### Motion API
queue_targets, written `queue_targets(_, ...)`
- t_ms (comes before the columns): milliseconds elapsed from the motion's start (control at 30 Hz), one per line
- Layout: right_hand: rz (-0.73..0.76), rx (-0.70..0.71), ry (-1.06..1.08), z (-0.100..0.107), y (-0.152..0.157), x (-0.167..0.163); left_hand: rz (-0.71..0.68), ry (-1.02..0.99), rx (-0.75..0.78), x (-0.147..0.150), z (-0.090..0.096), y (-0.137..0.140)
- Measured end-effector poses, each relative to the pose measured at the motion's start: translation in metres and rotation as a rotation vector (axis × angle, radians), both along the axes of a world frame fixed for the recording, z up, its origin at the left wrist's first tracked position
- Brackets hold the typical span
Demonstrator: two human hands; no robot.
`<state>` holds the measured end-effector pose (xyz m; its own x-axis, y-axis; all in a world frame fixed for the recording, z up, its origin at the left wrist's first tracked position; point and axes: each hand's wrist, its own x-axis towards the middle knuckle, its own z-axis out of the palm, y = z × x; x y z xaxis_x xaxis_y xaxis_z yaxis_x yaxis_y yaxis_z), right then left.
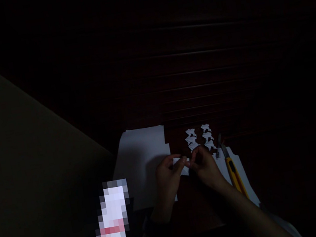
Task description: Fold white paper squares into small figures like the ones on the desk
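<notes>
A small folded piece of white paper (184, 170) is pinched between my two hands, with creases across it. My left hand (169, 175) is closed on its left and top edge, thumb over the paper. On its right edge, the fingertips of my right hand (205, 167) are pressed together. Just beyond my hands lie several small folded paper figures in two columns, a left column (191, 139) and a right column (208, 136). The light is dim, so fine folds are hard to make out.
White paper sheets (142, 149) lie to the left, partly under my left hand. On the right, a yellow utility knife (235, 174) rests on more white paper (246, 172). A pixelated bright patch (113, 211) is at lower left. Dark slatted wood (183, 73) rises behind.
</notes>
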<state>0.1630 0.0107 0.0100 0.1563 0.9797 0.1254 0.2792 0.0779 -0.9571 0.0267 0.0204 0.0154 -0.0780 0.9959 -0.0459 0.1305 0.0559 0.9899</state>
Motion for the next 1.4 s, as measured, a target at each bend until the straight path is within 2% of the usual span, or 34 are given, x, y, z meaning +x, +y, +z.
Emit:
queue_targets(300,0.207,-0.067,0.056,0.006,-0.003,0.004,0.037,-0.046,-0.006,-0.002,0.004,-0.001)
queue_targets(467,0.237,-0.081,0.037,0.006,-0.003,0.005,-0.045,-0.037,0.015,-0.001,0.003,-0.002)
queue_targets(600,0.223,-0.078,0.017,0.007,-0.004,0.006,-0.139,0.032,0.059,-0.001,0.009,-0.003)
queue_targets(767,0.236,-0.083,0.015,0.008,-0.006,0.005,-0.233,-0.011,0.008,0.002,0.017,-0.006)
queue_targets(1067,0.295,-0.105,-0.068,0.008,-0.007,0.007,-0.175,0.104,0.045,-0.002,0.012,-0.002)
queue_targets(1267,0.315,-0.077,-0.091,0.012,-0.007,0.011,-0.238,0.012,0.027,-0.003,0.012,-0.002)
queue_targets(1333,0.292,-0.078,-0.059,0.013,-0.006,0.011,-0.183,0.011,0.016,-0.005,0.014,0.000)
queue_targets(1400,0.288,-0.086,0.007,0.014,-0.004,0.011,-0.065,0.002,0.009,-0.007,0.015,0.002)
